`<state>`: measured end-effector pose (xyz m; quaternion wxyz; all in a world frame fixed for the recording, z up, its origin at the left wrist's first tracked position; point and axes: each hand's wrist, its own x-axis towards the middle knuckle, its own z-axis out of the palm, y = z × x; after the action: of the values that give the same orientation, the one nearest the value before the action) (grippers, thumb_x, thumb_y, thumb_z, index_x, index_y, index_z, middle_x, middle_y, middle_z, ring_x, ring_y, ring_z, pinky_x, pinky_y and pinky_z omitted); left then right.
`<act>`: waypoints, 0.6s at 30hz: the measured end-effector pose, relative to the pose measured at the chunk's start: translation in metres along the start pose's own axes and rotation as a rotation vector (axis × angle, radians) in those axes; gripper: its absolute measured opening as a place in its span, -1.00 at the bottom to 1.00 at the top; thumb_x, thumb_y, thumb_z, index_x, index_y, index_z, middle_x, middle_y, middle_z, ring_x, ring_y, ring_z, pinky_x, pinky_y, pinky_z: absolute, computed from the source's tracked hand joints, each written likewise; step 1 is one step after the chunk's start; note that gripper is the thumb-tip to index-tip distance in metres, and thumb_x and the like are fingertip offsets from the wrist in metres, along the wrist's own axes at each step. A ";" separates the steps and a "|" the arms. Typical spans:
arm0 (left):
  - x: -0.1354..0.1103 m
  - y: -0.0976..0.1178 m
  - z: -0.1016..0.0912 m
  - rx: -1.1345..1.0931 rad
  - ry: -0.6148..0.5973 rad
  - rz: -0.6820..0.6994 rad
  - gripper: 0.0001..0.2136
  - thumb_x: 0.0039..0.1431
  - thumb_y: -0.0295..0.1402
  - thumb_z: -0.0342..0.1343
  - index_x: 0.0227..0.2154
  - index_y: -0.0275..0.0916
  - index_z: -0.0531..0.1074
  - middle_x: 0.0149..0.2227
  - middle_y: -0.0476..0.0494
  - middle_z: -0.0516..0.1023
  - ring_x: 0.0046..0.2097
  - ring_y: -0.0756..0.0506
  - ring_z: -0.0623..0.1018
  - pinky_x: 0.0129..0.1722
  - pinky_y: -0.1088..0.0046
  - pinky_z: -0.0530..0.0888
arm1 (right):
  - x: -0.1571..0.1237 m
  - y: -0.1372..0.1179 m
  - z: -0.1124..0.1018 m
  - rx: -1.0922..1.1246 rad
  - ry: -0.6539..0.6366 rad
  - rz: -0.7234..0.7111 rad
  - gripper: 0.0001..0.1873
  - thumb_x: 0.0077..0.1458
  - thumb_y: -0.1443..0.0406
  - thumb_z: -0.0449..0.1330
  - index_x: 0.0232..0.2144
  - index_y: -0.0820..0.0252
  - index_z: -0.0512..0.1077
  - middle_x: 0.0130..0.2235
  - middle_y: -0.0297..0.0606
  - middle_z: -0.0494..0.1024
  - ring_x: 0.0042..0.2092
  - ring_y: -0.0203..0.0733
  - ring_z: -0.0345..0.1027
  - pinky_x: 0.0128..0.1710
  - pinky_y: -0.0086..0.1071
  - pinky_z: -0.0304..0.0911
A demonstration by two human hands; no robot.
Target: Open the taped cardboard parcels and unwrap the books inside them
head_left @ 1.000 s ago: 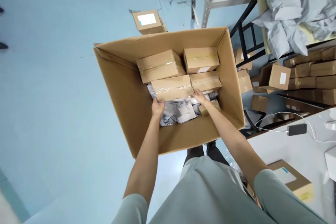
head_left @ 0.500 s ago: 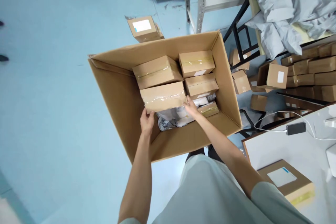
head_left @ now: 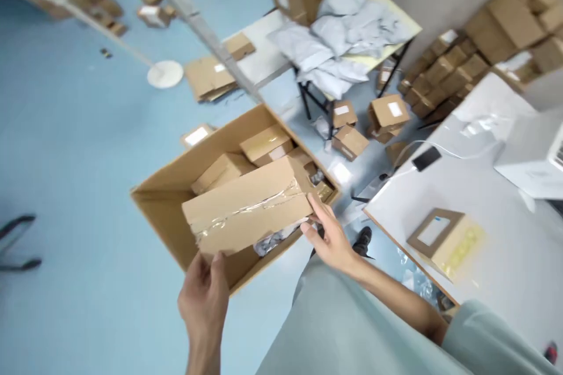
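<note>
A taped brown parcel [head_left: 248, 206] is lifted above the large open carton [head_left: 162, 211] on the blue floor. My left hand [head_left: 205, 296] grips the parcel's lower left corner from below. My right hand [head_left: 329, 234] holds its right end, fingers pressed against the side. Inside the carton lie several smaller brown parcels [head_left: 264, 143] and grey mailer bags [head_left: 275, 240].
A white table [head_left: 479, 246] at the right carries a labelled flat box [head_left: 442, 237], a phone [head_left: 426, 158] on a cable and a white device. Behind stand a small table heaped with grey mailers [head_left: 341, 41], stacked brown boxes [head_left: 440, 70] and loose parcels on the floor.
The parcel has come up out of the carton in both hands. The view has swung up and to the right, bringing the white table and back of the room into sight.
</note>
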<state>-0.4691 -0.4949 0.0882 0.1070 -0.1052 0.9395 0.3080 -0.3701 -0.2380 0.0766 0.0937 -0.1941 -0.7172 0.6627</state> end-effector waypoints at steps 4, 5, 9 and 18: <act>-0.061 0.063 0.049 -0.062 -0.204 0.081 -0.57 0.19 0.14 0.19 -0.21 -0.15 0.60 -0.23 -0.10 0.69 -0.09 -0.27 0.62 -0.01 0.23 0.53 | -0.065 -0.038 -0.105 -0.259 0.250 -0.211 -0.14 0.52 0.09 0.15 0.66 -0.10 -0.15 0.50 -0.11 0.37 0.47 0.12 0.25 0.47 0.15 0.26; -0.079 0.078 0.069 -0.080 -0.294 0.117 -0.55 0.15 0.17 0.23 -0.26 -0.16 0.59 -0.25 -0.10 0.69 -0.09 -0.28 0.61 0.00 0.23 0.53 | -0.085 -0.042 -0.132 -0.310 0.321 -0.242 -0.13 0.53 0.11 0.15 0.66 -0.10 -0.19 0.49 -0.10 0.37 0.47 0.12 0.25 0.48 0.17 0.24; -0.179 0.140 0.152 -0.174 -0.753 0.176 -0.43 -0.03 0.26 0.38 -0.31 -0.21 0.59 -0.26 -0.17 0.70 -0.03 -0.32 0.64 0.11 0.18 0.54 | -0.177 -0.050 -0.241 -0.451 0.606 -0.209 -0.20 0.55 0.15 0.11 0.65 -0.14 -0.12 0.46 -0.12 0.43 0.46 0.11 0.26 0.48 0.17 0.22; -0.423 0.194 0.235 -0.133 -1.766 -0.039 -0.48 0.02 0.11 0.51 -0.17 -0.25 0.71 -0.02 -0.33 0.76 0.12 -0.31 0.69 0.28 0.18 0.53 | -0.393 -0.038 -0.434 -0.658 0.949 0.102 -0.38 0.52 -0.02 0.14 0.51 -0.13 0.31 0.36 -0.12 0.55 0.32 0.14 0.40 0.35 0.20 0.38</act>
<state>-0.0843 -0.1444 0.1235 0.7921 0.1491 0.4922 0.3288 0.1503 -0.0010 0.2072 0.3078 -0.5232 -0.7547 0.2490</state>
